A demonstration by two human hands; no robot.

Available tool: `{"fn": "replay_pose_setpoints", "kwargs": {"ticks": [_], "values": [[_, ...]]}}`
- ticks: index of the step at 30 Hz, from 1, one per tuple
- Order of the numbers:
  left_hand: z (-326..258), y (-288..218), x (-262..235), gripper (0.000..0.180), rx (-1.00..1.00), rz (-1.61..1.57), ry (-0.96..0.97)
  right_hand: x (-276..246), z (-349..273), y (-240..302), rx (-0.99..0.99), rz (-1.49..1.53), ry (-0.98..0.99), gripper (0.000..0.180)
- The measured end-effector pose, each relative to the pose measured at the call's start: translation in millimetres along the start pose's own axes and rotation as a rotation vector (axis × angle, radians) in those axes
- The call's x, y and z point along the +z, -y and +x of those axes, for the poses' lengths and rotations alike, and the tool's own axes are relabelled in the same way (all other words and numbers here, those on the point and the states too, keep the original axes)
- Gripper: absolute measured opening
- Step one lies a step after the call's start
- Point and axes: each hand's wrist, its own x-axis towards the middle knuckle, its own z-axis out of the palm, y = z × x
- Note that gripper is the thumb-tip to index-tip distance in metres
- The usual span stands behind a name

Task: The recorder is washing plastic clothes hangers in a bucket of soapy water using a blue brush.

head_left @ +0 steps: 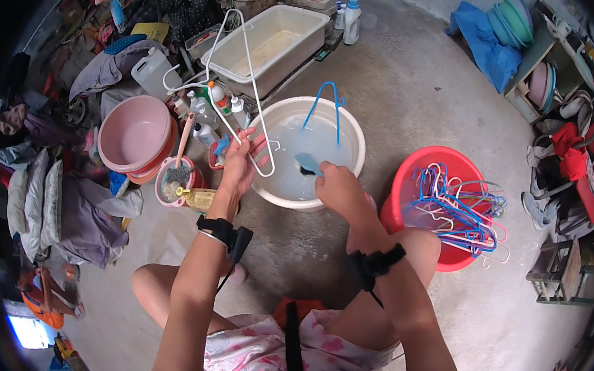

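Observation:
My left hand (241, 161) is closed on a white clothes hanger (254, 70), raised over the left rim of a cream basin (361, 138). My right hand (338, 189) grips a small blue brush (307, 162) with dark bristles, held above the cloudy water inside the basin. Brush and hanger are apart. A blue hanger (338, 117) sticks up out of the water at the far right side of the basin; its lower part is hidden. To the right, a red basin (404, 167) holds several tangled hangers (452, 212) in blue, white and purple.
Left of the cream basin stand several bottles (219, 98), a pink bucket (171, 200) with a brush in it, and a pink basin (134, 131). A long cream tub (309, 29) lies behind. A small wooden stool (561, 272) stands at the right. Clothes and cushions crowd the left.

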Motion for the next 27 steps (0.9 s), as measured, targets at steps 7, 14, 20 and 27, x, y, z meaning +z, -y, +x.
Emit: {"fn": "replay_pose_setpoints", "kwargs": {"ticks": [7, 14, 20, 27], "values": [[23, 18, 9, 0.031, 0.059, -0.027, -0.002, -15, -35, 18, -0.155, 0.205, -0.199, 0.02], [17, 0, 14, 0.029, 0.052, 0.126, -0.06, -10, -2, -16, -0.101, 0.288, -0.15, 0.019], [-5, -9, 18, 0.026, -0.008, 0.142, -0.004, 46, 48, -33, -0.024, -0.227, 0.069, 0.024], [-42, -38, -21, 0.029, -0.104, 0.292, 0.041, 12, 16, -12, 0.083, -0.142, 0.171, 0.026]]}}
